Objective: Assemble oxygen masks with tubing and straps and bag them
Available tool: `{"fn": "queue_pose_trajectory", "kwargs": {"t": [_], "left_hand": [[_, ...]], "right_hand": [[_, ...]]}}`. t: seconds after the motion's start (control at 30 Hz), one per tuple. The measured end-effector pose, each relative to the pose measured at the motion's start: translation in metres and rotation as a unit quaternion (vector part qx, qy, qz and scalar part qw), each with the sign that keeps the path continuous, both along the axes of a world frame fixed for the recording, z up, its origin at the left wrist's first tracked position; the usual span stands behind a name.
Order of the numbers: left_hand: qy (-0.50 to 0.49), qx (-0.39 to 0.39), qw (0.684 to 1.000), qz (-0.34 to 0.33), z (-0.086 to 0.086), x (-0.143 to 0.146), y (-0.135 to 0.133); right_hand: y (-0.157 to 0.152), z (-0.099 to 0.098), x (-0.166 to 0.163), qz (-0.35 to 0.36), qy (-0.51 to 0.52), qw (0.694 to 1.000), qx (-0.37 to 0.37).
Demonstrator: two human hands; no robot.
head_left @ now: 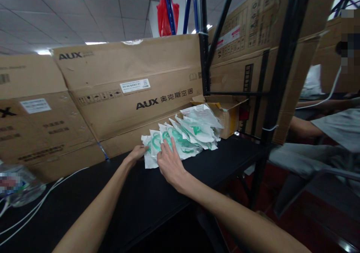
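Several white, clear-fronted sealed pouches [180, 138] with green loops like tubing inside lie overlapping in a slanting row on the black tabletop. At the row's near left end, my left hand [137, 153] has its fingertips closed on the edge of the leftmost pouch [151, 162]; its thumb is hard to make out. My right hand [171, 166] lies over the front of the first few pouches. Its fingers are stretched and apart, the fingertips touching the plastic. What exactly is inside the pouches cannot be made out.
An opened cardboard box [229, 119] stands behind the row's far end. Large cartons [135, 76] wall off the back. A black metal post [277, 65] rises at the right. White cables [42, 200] and a plastic bottle [26, 187] lie left. A seated person [334, 133] is at right.
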State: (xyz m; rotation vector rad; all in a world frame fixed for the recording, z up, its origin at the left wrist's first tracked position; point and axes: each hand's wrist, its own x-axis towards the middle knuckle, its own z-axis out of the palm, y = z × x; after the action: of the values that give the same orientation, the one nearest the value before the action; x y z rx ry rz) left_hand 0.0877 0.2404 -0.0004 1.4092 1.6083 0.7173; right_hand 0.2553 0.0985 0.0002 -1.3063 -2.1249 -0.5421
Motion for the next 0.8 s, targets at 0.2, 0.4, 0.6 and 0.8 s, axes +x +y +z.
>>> {"fn": "queue_pose_trajectory", "kwargs": {"t": [0.2, 0.4, 0.6, 0.8], "left_hand": [[0.019, -0.004, 1.0, 0.009, 0.002, -0.018, -0.004], [0.025, 0.003, 0.999, 0.034, 0.01, -0.041, -0.006], [-0.001, 0.004, 1.0, -0.002, 0.012, -0.04, -0.018], [0.034, 0.035, 0.997, -0.052, 0.014, -0.012, -0.009]], "right_hand": [[-0.034, -0.009, 0.003, 0.098, 0.04, 0.994, 0.005], [-0.069, -0.009, 0.038, 0.19, 0.053, 0.98, -0.036], [-0.101, -0.039, 0.097, 0.141, 0.12, 0.982, 0.04], [-0.141, -0.112, 0.172, 0.037, 0.242, 0.95, 0.195]]}}
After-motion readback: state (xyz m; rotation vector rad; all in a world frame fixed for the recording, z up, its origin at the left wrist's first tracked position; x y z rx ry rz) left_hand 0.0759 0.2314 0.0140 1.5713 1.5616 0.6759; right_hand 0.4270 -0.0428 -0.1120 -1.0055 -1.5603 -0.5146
